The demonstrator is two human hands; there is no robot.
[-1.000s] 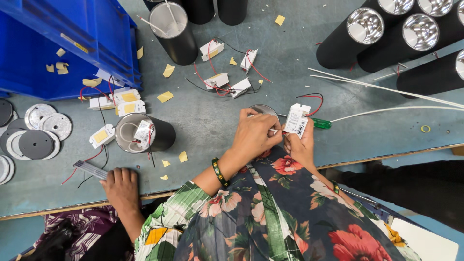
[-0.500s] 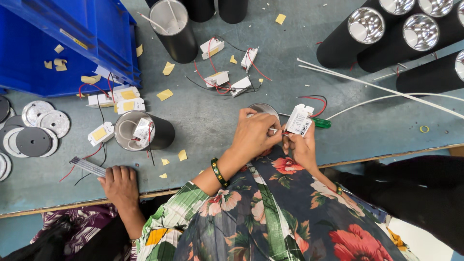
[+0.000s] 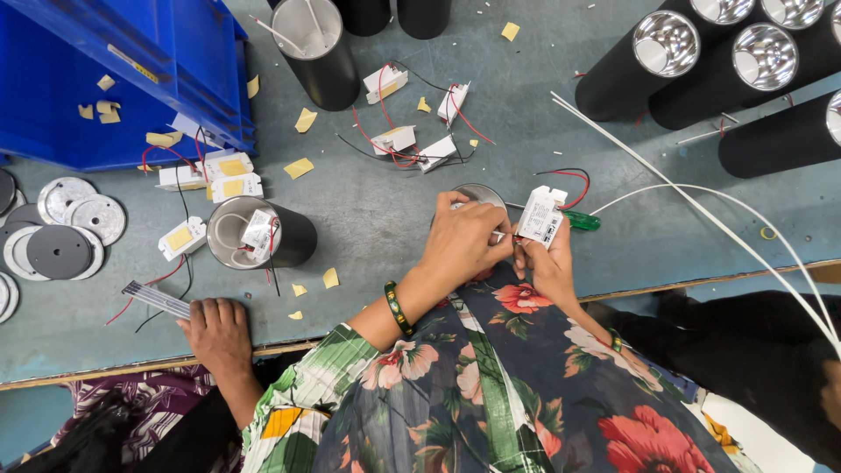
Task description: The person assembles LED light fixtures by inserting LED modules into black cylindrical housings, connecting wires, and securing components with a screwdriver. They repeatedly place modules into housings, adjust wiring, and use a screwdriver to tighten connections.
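The left hand [image 3: 462,241] and right hand [image 3: 547,267] are working close together just inside the near edge of the grey-blue table [image 3: 394,219], where a wooden lip is running along the front. Open table surface is lying to the left of the hands, up to a black cylinder housing [image 3: 263,232] lying on its side; to the right, white cables [image 3: 701,206] are crossing the surface. The right hand is gripping a small white driver box [image 3: 540,215], fingers closed around its lower end, holding it tilted above the table. Red and black wires [image 3: 565,174] are looping from its top. The left hand is curled shut, fingertips pinching something small at the box's left side; what it is pinching cannot be told. A round metal housing [image 3: 477,193] is showing just behind the left hand. A green-handled screwdriver [image 3: 580,221] is lying just right of the box. Another person's hand [image 3: 215,328] is resting flat at the table edge, well left
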